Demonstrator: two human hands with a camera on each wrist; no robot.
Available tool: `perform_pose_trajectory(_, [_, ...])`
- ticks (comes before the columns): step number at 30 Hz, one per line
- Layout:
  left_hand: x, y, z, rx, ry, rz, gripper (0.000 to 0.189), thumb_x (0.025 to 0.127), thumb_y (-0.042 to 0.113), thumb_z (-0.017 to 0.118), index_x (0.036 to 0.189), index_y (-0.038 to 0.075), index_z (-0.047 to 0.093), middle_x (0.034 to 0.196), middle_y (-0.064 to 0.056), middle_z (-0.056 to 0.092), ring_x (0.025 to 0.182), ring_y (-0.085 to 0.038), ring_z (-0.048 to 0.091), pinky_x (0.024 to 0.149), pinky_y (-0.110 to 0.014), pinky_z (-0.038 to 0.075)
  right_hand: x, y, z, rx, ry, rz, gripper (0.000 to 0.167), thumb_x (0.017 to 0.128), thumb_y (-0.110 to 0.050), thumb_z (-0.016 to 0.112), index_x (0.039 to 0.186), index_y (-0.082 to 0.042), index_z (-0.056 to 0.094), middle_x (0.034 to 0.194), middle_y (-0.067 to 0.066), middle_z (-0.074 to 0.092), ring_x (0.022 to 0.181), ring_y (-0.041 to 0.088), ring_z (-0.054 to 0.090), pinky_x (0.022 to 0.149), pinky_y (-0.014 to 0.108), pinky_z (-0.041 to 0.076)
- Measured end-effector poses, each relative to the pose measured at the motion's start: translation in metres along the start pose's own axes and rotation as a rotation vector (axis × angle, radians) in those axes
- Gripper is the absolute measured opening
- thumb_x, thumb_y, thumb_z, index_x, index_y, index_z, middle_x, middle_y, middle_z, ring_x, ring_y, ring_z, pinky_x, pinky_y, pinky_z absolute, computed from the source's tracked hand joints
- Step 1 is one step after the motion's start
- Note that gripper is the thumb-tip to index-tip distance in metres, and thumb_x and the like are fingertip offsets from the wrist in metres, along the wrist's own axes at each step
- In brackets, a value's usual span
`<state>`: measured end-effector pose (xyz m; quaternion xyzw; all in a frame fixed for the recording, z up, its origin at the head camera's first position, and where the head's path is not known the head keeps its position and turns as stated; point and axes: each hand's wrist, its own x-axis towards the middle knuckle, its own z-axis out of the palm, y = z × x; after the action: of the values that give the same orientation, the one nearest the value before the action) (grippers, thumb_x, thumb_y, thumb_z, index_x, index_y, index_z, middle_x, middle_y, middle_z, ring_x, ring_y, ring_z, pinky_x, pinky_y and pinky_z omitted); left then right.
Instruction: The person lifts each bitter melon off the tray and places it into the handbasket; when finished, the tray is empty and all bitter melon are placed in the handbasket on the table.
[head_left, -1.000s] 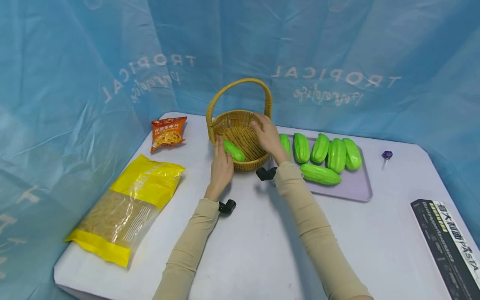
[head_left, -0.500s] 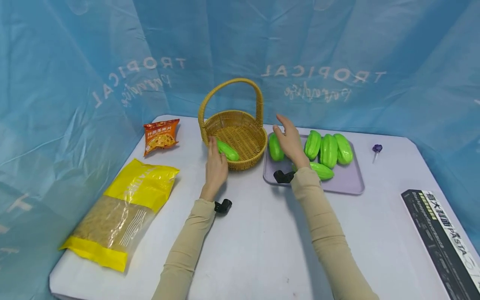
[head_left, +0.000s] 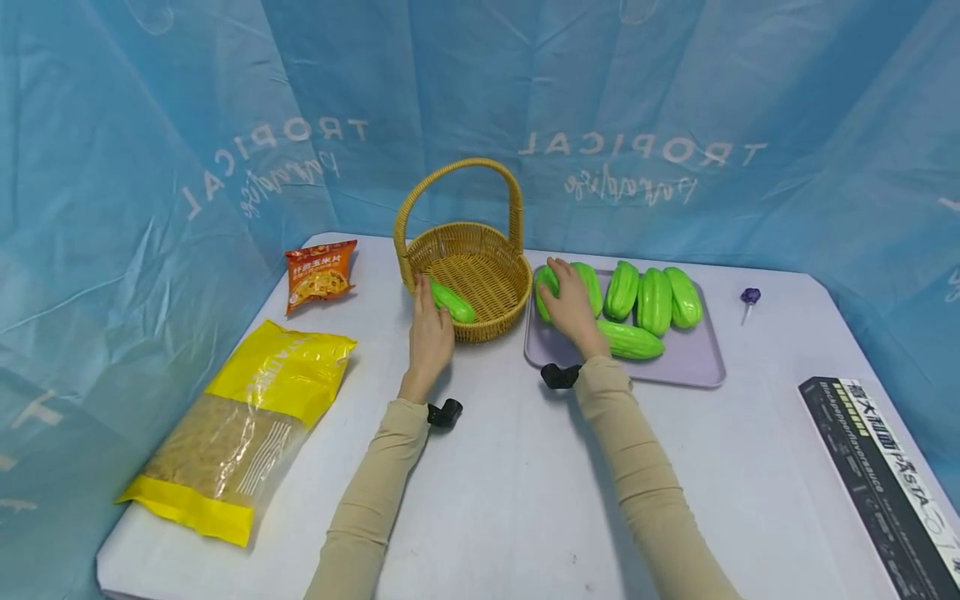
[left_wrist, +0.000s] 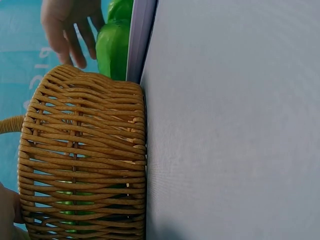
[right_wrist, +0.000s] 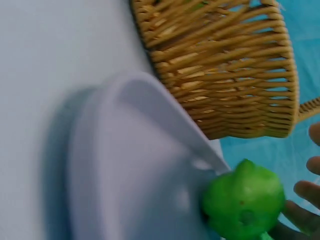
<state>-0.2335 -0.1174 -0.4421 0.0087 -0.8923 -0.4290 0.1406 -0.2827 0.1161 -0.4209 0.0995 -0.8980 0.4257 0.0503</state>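
A wicker basket [head_left: 487,287] with a tall handle stands at the back of the table, one bright green, ridged, cucumber-shaped vegetable [head_left: 452,303] lying inside at its left. My left hand [head_left: 431,340] rests at the basket's front-left rim, fingers straight. Over the left end of a lilac tray [head_left: 693,367] is my right hand [head_left: 576,312]. Its fingers are spread around the leftmost green vegetable [head_left: 545,283], thumb on the near side. In the right wrist view the fingers are apart beside that vegetable [right_wrist: 245,200]. Several more such vegetables [head_left: 655,302] lie on the tray.
On the left lie an orange snack bag [head_left: 321,273] and a large yellow pasta bag [head_left: 247,417]. A purple lollipop [head_left: 750,296] lies right of the tray. A black pasta box [head_left: 870,467] lies at the right edge. Blue curtain [head_left: 480,100] hangs behind the table.
My right hand has left the basket's right side, moved right over the tray and come down at the leftmost vegetable. The left hand stays at the basket rim. The view has shifted slightly.
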Motion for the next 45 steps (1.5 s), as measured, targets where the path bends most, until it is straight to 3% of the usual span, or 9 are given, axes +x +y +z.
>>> perform_pose_trajectory(4, [0.0,0.0,0.0,-0.005,-0.005,-0.01,0.061,0.102,0.012,0.034,0.156,0.003,0.006,0.164,-0.014,0.005,0.121,-0.041,0.05,0.087,-0.049,0.048,0.002,0.003,0.008,-0.054,-0.024,0.041,0.058,0.1,-0.023,0.048,0.152,-0.005,0.03,0.158,0.02,0.025,0.146,0.038,0.023,0.119,0.051,0.021])
perform_pose_trajectory(7, [-0.001,0.0,0.0,-0.003,-0.011,-0.016,0.061,0.103,0.013,0.033,0.156,0.004,0.005,0.164,-0.014,0.004,0.104,-0.04,0.055,0.076,-0.046,0.048,0.003,0.005,0.013,-0.099,-0.034,0.063,0.058,0.1,-0.023,0.049,0.152,-0.005,0.03,0.158,0.019,0.025,0.145,0.039,0.024,0.118,0.052,0.023])
perform_pose_trajectory(11, [0.0,0.0,0.001,0.002,-0.003,-0.006,0.061,0.103,0.012,0.034,0.156,0.002,0.007,0.164,-0.015,0.006,0.106,-0.039,0.055,0.073,-0.044,0.048,0.002,0.007,0.016,-0.111,-0.03,0.077,0.058,0.099,-0.024,0.05,0.151,-0.005,0.032,0.158,0.02,0.023,0.145,0.04,0.023,0.117,0.053,0.023])
perform_pose_trajectory(17, [0.001,0.0,-0.001,0.023,-0.003,-0.006,0.061,0.103,0.013,0.033,0.156,0.003,0.006,0.164,-0.015,0.005,0.08,-0.034,0.054,0.066,-0.04,0.047,0.003,0.008,0.022,-0.152,-0.036,0.076,0.056,0.097,-0.02,0.053,0.148,-0.004,0.038,0.16,0.022,0.016,0.147,0.043,0.015,0.118,0.054,0.021])
perform_pose_trajectory(26, [0.0,0.0,-0.002,0.026,-0.002,-0.004,0.061,0.102,0.013,0.035,0.156,0.003,0.006,0.164,-0.016,0.006,0.096,-0.038,0.056,0.071,-0.044,0.047,0.0,0.007,0.026,-0.159,-0.021,0.077,0.057,0.093,-0.012,0.059,0.146,-0.001,0.041,0.159,0.024,0.013,0.147,0.043,0.014,0.117,0.054,0.022])
perform_pose_trajectory(33, [0.0,-0.001,0.0,0.011,-0.004,-0.01,0.061,0.102,0.013,0.034,0.156,0.003,0.006,0.164,-0.014,0.005,0.12,-0.04,0.05,0.081,-0.047,0.049,0.001,0.009,0.024,-0.125,0.013,0.064,0.058,0.094,-0.009,0.055,0.147,0.002,0.036,0.158,0.025,0.018,0.145,0.042,0.021,0.117,0.051,0.025])
perform_pose_trajectory(41, [0.0,0.0,-0.001,0.013,-0.003,-0.008,0.062,0.102,0.014,0.035,0.156,0.003,0.006,0.164,-0.013,0.004,0.109,-0.04,0.054,0.074,-0.045,0.048,0.004,0.003,0.015,-0.043,0.086,0.045,0.059,0.093,-0.009,0.048,0.149,0.001,0.033,0.159,0.021,0.018,0.145,0.04,0.023,0.117,0.049,0.025])
perform_pose_trajectory(45, [0.0,-0.001,0.0,0.008,0.003,0.0,0.061,0.102,0.013,0.035,0.155,0.001,0.008,0.164,-0.014,0.005,0.111,-0.041,0.053,0.076,-0.047,0.048,0.004,0.002,0.008,-0.009,0.108,0.044,0.059,0.093,-0.011,0.047,0.149,0.001,0.033,0.159,0.021,0.019,0.145,0.039,0.023,0.117,0.05,0.026])
